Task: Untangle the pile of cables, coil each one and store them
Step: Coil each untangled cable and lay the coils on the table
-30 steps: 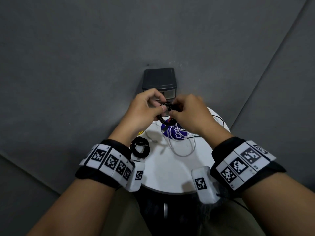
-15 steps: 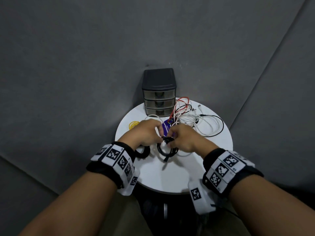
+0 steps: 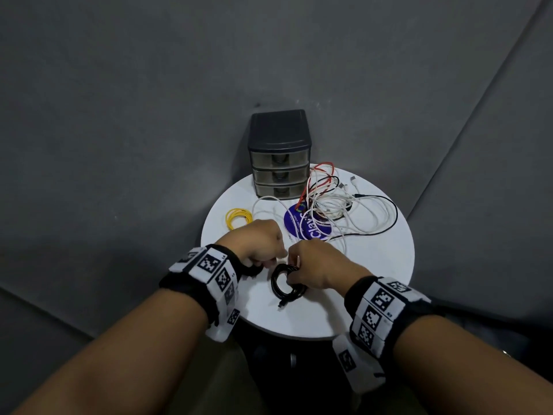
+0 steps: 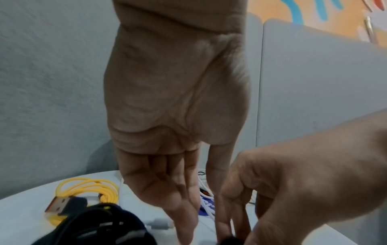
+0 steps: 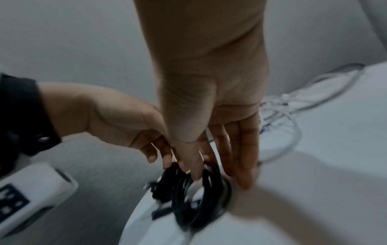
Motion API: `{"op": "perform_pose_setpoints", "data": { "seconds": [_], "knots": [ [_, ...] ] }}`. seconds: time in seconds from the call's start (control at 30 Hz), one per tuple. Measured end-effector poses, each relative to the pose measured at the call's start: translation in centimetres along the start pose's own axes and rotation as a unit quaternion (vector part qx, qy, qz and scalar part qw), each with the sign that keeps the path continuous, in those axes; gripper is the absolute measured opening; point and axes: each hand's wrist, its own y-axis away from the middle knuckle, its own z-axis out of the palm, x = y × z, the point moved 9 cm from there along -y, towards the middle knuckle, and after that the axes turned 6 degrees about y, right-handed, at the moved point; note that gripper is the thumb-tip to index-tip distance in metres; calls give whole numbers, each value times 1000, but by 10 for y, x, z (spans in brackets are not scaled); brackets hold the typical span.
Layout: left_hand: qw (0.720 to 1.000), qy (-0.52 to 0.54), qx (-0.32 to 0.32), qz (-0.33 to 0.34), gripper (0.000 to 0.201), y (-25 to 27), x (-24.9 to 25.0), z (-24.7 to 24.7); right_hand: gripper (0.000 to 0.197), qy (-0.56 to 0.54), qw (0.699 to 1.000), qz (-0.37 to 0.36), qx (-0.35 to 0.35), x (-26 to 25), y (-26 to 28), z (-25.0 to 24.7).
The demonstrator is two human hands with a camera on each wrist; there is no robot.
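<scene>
Yellow coil (image 3: 238,217) near surface's (image 3: 386,274) left edge. Left hand (image 3: 258,245) relaxed, fingers down, holding nothing. Right hand (image 3: 317,266) pinches black coil (image 3: 285,285) near front edge. Tangled pile (image 3: 332,202) toward right, beside drawers (image 3: 279,163) at far edge.

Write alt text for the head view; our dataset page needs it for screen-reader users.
Two hands set a coiled black cable on a round white table. Behind lie a yellow coil, a tangle of cables and a closed three-drawer organizer.
</scene>
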Motion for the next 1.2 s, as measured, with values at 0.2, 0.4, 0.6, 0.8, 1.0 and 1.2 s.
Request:
{"op": "perform_pose_setpoints", "data": {
  "seconds": [0.2, 0.4, 0.6, 0.8, 1.0, 1.2],
  "knots": [
    [986, -25, 133, 96, 11, -15, 29, -58, 9, -33, 993, 51, 100, 48, -8, -62],
    [965, -211, 107, 114, 33, -33, 44, -59, 25, -40, 981, 141, 128, 105, -15, -69],
    [954, -271, 71, 108, 57, -44, 43, -45, 26, -53, 982, 139, 119, 110, -22, -51],
    [969, -166, 114, 140, 13, -39, 49, -70, 14, -79, 980, 138, 122, 107, -17, -73],
    [966, -20, 189, 176, 16, -10, 69, -112, 9, -67, 984, 121, 108, 105, -19, -62],
    [906, 154, 280, 277, 18, 25, 87, -163, 34, -108, 980, 71, 151, 93, -16, -84]
  ]
}}
